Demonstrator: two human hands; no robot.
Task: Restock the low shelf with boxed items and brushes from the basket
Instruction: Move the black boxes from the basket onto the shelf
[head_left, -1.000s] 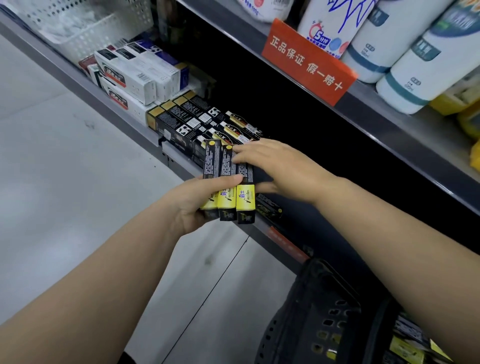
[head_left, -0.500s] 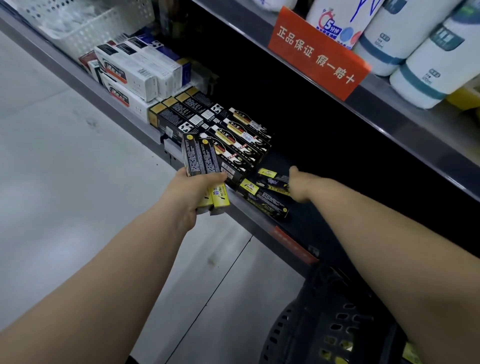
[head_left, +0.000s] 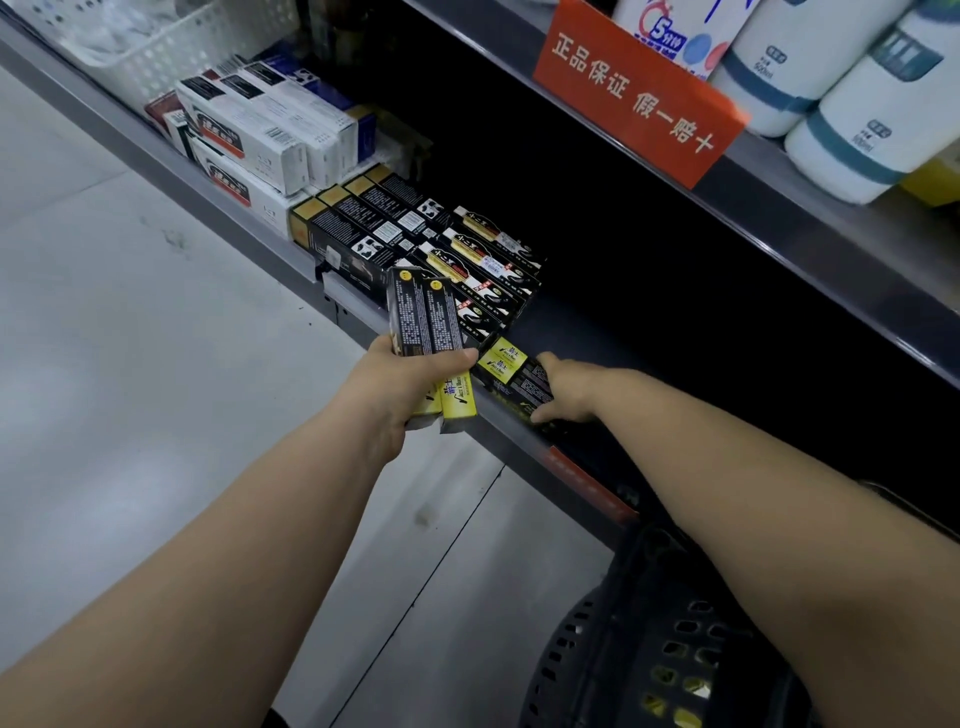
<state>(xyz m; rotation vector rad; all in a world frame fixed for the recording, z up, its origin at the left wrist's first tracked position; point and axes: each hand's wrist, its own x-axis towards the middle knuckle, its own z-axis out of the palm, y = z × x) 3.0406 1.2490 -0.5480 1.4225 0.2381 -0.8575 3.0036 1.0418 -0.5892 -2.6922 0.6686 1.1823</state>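
- My left hand (head_left: 410, 384) grips two black-and-yellow cardboard boxes (head_left: 426, 322) near the grey metal low shelf (head_left: 218, 205) edge.
- My right hand (head_left: 569, 384) clasps a matching box (head_left: 501, 361) lying on the shelf.

Left hand (head_left: 402, 384) gripping two black-and-yellow cardboard boxes (head_left: 427, 340); right hand (head_left: 569, 389) pressing similar box (head_left: 519, 375) onto low grey metal shelf (head_left: 332, 299); black plastic basket (head_left: 654, 639) sitting below.

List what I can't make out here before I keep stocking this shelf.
Head view only:
- Back of the low shelf: deep shadow, any stock there unseen.
- Basket: cut by the bottom edge and covered by the right forearm; contents mostly hidden.
- Right hand on the shelved boxes: fingers hidden by its own back, gripping or pushing unclear.
- Held boxes in the left hand: print too small to read.
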